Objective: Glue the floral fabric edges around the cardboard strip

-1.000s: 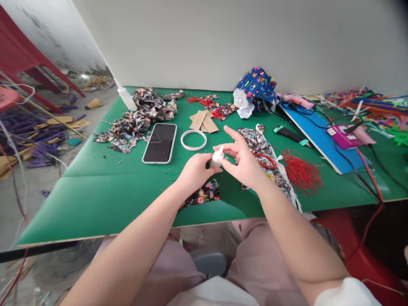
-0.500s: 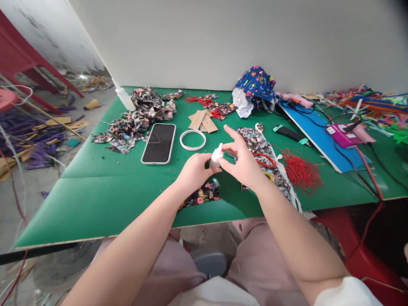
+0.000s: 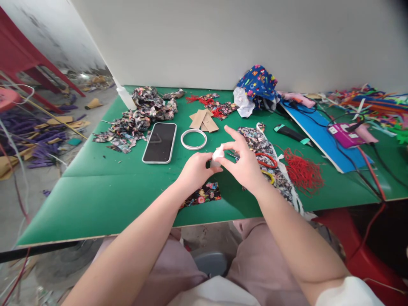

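Observation:
My left hand [image 3: 194, 170] grips the body of a small white bottle [image 3: 216, 155] above the green table [image 3: 105, 191]. My right hand [image 3: 244, 163] pinches the bottle's white cap between thumb and fingers, with the index finger stretched out. A piece of floral fabric [image 3: 204, 194] lies on the table just under my left wrist. Red-handled scissors [image 3: 264, 160] rest on patterned cloth right behind my right hand.
A phone [image 3: 160, 143] and a white ring [image 3: 193, 139] lie beyond my hands, with cardboard pieces [image 3: 203, 120] and fabric scraps [image 3: 137, 119] further back. Red tassel threads [image 3: 302, 172], a utility knife [image 3: 290, 134], a blue board [image 3: 321, 136] and a pink glue gun [image 3: 347, 135] sit to the right.
My right-hand fingers have shifted slightly on the bottle's cap, as if twisting it; the bottle stays in the same spot. Nothing else has moved.

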Tool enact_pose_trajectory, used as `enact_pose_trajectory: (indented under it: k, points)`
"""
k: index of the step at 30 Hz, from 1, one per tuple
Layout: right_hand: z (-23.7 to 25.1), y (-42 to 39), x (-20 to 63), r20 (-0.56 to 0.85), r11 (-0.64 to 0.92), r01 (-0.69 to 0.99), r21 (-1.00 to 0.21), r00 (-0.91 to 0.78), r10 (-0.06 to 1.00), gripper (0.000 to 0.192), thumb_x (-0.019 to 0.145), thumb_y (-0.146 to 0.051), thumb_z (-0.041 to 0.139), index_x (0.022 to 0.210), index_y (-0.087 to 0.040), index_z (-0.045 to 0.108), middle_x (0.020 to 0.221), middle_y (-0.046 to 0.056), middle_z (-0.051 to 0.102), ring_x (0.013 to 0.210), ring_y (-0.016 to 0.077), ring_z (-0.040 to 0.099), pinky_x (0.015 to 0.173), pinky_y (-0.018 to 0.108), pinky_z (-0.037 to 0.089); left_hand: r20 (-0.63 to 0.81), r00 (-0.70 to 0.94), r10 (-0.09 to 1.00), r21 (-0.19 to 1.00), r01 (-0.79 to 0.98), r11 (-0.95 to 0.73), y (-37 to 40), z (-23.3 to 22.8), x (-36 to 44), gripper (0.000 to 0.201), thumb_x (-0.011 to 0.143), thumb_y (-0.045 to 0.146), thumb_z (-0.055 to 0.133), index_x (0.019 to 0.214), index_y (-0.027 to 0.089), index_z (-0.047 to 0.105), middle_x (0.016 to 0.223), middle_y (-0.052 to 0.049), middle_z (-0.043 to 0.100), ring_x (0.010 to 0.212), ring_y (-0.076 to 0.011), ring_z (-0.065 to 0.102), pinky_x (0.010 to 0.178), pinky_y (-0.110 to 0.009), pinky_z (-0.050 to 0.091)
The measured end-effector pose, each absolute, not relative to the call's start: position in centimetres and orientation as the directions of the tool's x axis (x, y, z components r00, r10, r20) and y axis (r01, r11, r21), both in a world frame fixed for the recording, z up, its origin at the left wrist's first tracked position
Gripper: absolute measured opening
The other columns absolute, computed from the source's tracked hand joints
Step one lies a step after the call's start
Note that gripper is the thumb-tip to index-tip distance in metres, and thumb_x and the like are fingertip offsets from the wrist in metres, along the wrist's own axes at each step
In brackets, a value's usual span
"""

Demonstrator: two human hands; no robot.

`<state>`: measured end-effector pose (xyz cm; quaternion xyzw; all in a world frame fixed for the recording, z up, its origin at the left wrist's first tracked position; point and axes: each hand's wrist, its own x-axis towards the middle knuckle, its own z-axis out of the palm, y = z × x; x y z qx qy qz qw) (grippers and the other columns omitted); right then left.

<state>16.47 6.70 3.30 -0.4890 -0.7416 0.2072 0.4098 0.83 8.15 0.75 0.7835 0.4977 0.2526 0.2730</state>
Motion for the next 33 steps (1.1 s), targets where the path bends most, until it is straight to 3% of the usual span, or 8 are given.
enact_pose_trajectory:
  k: [6, 11, 29, 33]
  points:
    - [3.04, 6.70, 16.40, 0.430, 0.464, 0.561, -0.685, -0.203, 0.880, 0.049, 0.076, -0.020, 0.063, 0.121, -0.032, 0.049, 0.096, 0.000, 0.067, 0.103, 0.0200, 0.058, 0.093, 0.039, 0.044, 0.137, 0.396, 0.908, 0.675, 0.633, -0.378, 8.08, 0.90, 0.89, 0.020, 0.075, 0.036, 0.064, 0.078, 0.016, 0.065, 0.076, -0.001, 0.067, 0.068, -0.0158, 0.057, 0.063, -0.025, 0.040]
    - [3.01, 6.65, 16.39, 0.441, 0.463, 0.554, -0.692, -0.184, 0.879, 0.059, 0.076, -0.019, 0.063, 0.129, -0.033, 0.040, 0.093, 0.000, 0.067, 0.097, 0.0198, 0.060, 0.091, 0.040, 0.045, 0.134, 0.382, 0.914, 0.672, 0.643, -0.367, 8.13, 0.75, 0.85, 0.023, 0.074, 0.039, 0.064, 0.080, 0.017, 0.066, 0.074, -0.001, 0.066, 0.067, -0.0159, 0.056, 0.059, -0.025, 0.038]
    - [2.65, 7.02, 16.71, 0.524, 0.527, 0.530, -0.664, -0.174, 0.834, 0.053, 0.075, -0.022, 0.065, 0.123, -0.030, 0.044, 0.105, 0.002, 0.064, 0.101, 0.0199, 0.060, 0.092, 0.038, 0.046, 0.133, 0.393, 0.910, 0.674, 0.637, -0.374, 8.21, 0.53, 0.71, 0.020, 0.073, 0.033, 0.066, 0.085, 0.018, 0.067, 0.082, -0.003, 0.068, 0.071, -0.0168, 0.057, 0.063, -0.026, 0.040]
    - [2.65, 7.05, 16.75, 0.498, 0.517, 0.527, -0.675, -0.191, 0.846, 0.052, 0.075, -0.023, 0.065, 0.123, -0.029, 0.045, 0.099, 0.001, 0.065, 0.099, 0.0200, 0.061, 0.091, 0.038, 0.047, 0.133, 0.394, 0.910, 0.675, 0.636, -0.374, 8.20, 0.60, 0.74, 0.020, 0.073, 0.035, 0.065, 0.083, 0.018, 0.067, 0.082, -0.003, 0.068, 0.071, -0.0164, 0.058, 0.063, -0.026, 0.040]
